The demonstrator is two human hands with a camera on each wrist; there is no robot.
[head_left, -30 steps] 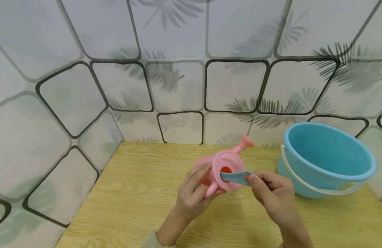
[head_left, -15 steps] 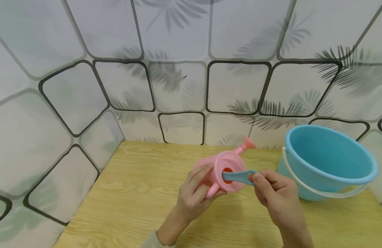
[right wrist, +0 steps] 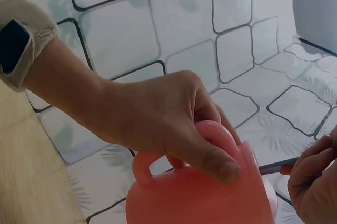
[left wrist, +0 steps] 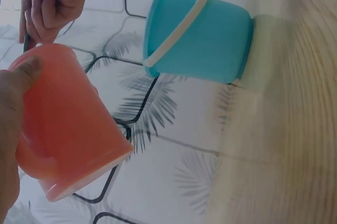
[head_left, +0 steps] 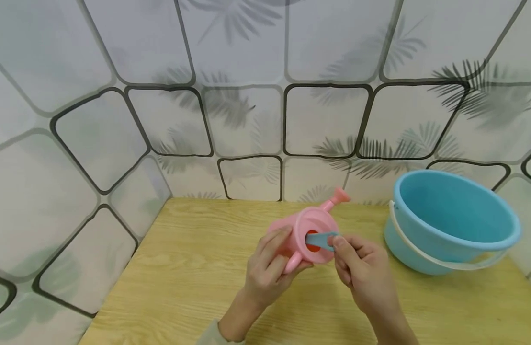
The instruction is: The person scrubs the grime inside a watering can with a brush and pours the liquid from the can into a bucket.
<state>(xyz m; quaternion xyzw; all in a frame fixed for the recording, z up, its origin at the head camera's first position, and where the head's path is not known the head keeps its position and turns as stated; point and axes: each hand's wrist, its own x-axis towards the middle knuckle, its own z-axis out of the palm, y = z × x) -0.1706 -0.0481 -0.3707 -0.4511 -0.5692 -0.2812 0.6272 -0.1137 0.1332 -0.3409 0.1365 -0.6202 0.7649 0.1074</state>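
Note:
A pink watering can (head_left: 314, 218) is held tilted above the table, its open top turned toward my right side and its spout pointing up and away. My left hand (head_left: 267, 268) grips it round the body near its handle, the thumb pressing the side in the right wrist view. Between thumb and fingers, my right hand (head_left: 364, 268) pinches the end of a flat light-blue handle (head_left: 320, 240). The handle's other end goes through the round opening inside the can's rim, where red-orange shows. Whatever lies beyond that opening is hidden.
To the right of my right hand, a light-blue bucket (head_left: 446, 258) with a white carrying handle (head_left: 420, 249) stands on the wood-grain table (head_left: 183, 268). A patterned wall covering (head_left: 248, 120) rises behind and at the left.
My right hand first draws back slightly to the right, then moves left toward the can. Less of the blue handle shows outside the opening now. The left hand and watering can stay nearly still.

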